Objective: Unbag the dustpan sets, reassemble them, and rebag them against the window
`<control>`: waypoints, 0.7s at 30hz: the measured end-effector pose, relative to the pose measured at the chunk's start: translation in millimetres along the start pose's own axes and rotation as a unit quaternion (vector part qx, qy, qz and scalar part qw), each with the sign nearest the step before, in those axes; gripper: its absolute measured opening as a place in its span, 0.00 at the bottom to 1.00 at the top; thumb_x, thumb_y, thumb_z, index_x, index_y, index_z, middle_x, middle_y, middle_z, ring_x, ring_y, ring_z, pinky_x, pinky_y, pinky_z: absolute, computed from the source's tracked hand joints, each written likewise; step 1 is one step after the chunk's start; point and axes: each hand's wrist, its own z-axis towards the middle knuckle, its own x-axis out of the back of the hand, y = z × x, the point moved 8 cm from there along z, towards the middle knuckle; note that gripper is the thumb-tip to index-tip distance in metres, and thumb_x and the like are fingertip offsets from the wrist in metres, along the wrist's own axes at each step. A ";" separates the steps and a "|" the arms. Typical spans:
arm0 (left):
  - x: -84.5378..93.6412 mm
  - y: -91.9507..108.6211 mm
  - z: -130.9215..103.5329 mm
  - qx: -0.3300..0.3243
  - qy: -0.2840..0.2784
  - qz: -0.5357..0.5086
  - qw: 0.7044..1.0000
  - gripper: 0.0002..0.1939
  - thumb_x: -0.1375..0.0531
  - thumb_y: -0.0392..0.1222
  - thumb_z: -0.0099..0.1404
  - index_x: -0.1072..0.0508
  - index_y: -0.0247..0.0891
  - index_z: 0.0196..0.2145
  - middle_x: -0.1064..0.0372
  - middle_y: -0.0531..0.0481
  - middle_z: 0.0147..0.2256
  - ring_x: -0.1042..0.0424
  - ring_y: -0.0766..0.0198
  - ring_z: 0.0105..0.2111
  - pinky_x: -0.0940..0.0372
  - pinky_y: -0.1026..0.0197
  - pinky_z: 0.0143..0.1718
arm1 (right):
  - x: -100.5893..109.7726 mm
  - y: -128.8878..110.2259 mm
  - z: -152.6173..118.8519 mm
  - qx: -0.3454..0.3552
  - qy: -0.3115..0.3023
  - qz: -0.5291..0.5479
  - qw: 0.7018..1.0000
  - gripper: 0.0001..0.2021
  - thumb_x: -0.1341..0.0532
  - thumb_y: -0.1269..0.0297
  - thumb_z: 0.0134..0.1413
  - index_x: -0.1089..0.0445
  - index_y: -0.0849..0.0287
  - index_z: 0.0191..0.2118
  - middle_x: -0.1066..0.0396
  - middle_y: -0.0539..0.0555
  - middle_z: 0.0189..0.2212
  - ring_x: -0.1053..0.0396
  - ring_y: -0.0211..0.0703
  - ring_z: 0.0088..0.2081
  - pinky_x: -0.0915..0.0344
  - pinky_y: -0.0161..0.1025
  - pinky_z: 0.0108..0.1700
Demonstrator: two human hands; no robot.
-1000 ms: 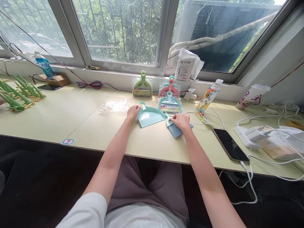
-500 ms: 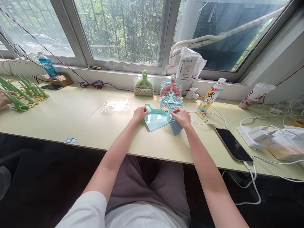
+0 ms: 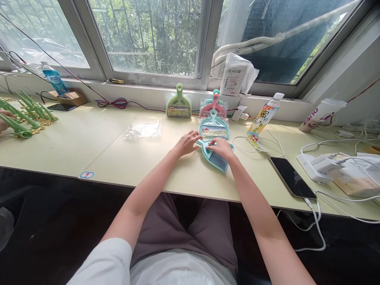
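A light blue dustpan (image 3: 231, 147) lies on the pale table with a matching small brush (image 3: 217, 160) laid over its pan, bristles toward the lower right. My right hand (image 3: 220, 148) pinches the brush near the base of its handle. At the handle end, my left hand (image 3: 188, 143) has its fingertips closed around the handles, which it partly hides. Just behind stands a packaged light blue set (image 3: 214, 128), with a packaged pink set (image 3: 214, 107) behind that. A packaged green set (image 3: 179, 106) leans against the wall.
Crumpled clear plastic (image 3: 144, 128) lies left of my hands. On the right are a drink bottle (image 3: 265, 115), a phone (image 3: 292, 177), a cup (image 3: 322, 114) and white cables. Another person's hand (image 3: 3, 122) is beside green pieces (image 3: 28, 114) at far left.
The brush has moved from beside the dustpan to on top of it. The dustpan has turned, its handle now toward the left. My left hand has shifted right, closer to my right hand.
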 end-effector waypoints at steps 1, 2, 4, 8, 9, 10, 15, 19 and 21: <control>1.2 1.1 -0.4 -0.024 0.010 0.032 0.999 0.16 0.41 0.36 0.62 0.30 0.39 0.49 0.32 0.44 0.49 0.35 0.55 0.49 0.39 0.58 0.46 | -1.1 -0.7 0.2 0.003 0.000 0.005 1.000 0.08 0.35 0.57 0.47 0.26 0.56 0.30 0.24 0.51 0.39 0.29 0.45 0.43 0.40 0.37 0.42; 0.5 2.8 -0.9 -0.046 0.011 0.060 0.997 0.16 0.42 0.34 0.63 0.30 0.39 0.48 0.33 0.43 0.50 0.36 0.55 0.50 0.40 0.57 0.47 | -2.3 -1.4 0.6 0.007 0.000 0.009 1.000 0.08 0.35 0.57 0.47 0.26 0.56 0.30 0.24 0.51 0.39 0.29 0.45 0.42 0.40 0.37 0.41; -4.8 8.0 -1.7 -0.085 -0.003 0.099 0.991 0.13 0.46 0.31 0.65 0.29 0.37 0.46 0.32 0.42 0.48 0.35 0.56 0.49 0.41 0.57 0.47 | -4.9 -1.9 1.9 0.015 0.004 0.018 1.000 0.09 0.35 0.56 0.47 0.27 0.56 0.30 0.24 0.51 0.39 0.30 0.44 0.42 0.40 0.36 0.41; -14.1 24.5 -2.8 -0.150 -0.034 0.148 0.977 0.15 0.52 0.26 0.66 0.29 0.35 0.44 0.32 0.42 0.44 0.33 0.58 0.46 0.42 0.58 0.46 | -9.8 0.4 5.8 0.028 0.012 0.037 0.999 0.10 0.35 0.55 0.46 0.27 0.57 0.30 0.25 0.52 0.37 0.30 0.44 0.41 0.40 0.35 0.40; -15.3 27.4 -2.6 -0.155 -0.041 0.160 0.974 0.16 0.52 0.25 0.66 0.30 0.35 0.44 0.32 0.41 0.44 0.33 0.58 0.45 0.41 0.58 0.45 | -10.7 1.0 6.7 0.031 0.013 0.040 0.999 0.10 0.35 0.55 0.46 0.27 0.57 0.30 0.25 0.52 0.37 0.30 0.44 0.41 0.40 0.35 0.40; -16.3 29.4 -2.1 -0.154 -0.049 0.170 0.972 0.16 0.52 0.25 0.66 0.30 0.34 0.44 0.32 0.41 0.44 0.33 0.58 0.44 0.41 0.58 0.43 | -11.2 1.2 7.3 0.033 0.014 0.042 0.998 0.10 0.35 0.55 0.46 0.27 0.57 0.30 0.25 0.52 0.37 0.30 0.44 0.42 0.40 0.35 0.40; -21.5 31.6 0.2 -0.124 -0.080 0.175 0.973 0.15 0.53 0.25 0.67 0.29 0.32 0.42 0.33 0.39 0.42 0.31 0.58 0.42 0.41 0.60 0.33 | -13.0 0.5 6.4 0.023 0.002 0.020 1.000 0.11 0.36 0.53 0.47 0.26 0.56 0.32 0.25 0.52 0.40 0.30 0.45 0.42 0.41 0.35 0.37; -28.4 30.7 1.1 -0.112 -0.095 0.164 0.975 0.15 0.53 0.25 0.67 0.28 0.32 0.41 0.33 0.40 0.42 0.31 0.58 0.42 0.41 0.60 0.31 | -11.4 0.8 3.9 0.003 -0.003 -0.014 1.000 0.11 0.36 0.53 0.47 0.26 0.54 0.34 0.25 0.51 0.41 0.30 0.45 0.41 0.43 0.35 0.34; -30.0 29.0 1.8 -0.103 -0.099 0.154 0.978 0.14 0.52 0.26 0.67 0.28 0.33 0.41 0.33 0.40 0.41 0.31 0.58 0.42 0.40 0.60 0.32 | -10.8 0.2 3.6 0.002 -0.004 -0.014 1.000 0.11 0.36 0.54 0.47 0.26 0.54 0.34 0.25 0.51 0.41 0.30 0.45 0.41 0.43 0.35 0.33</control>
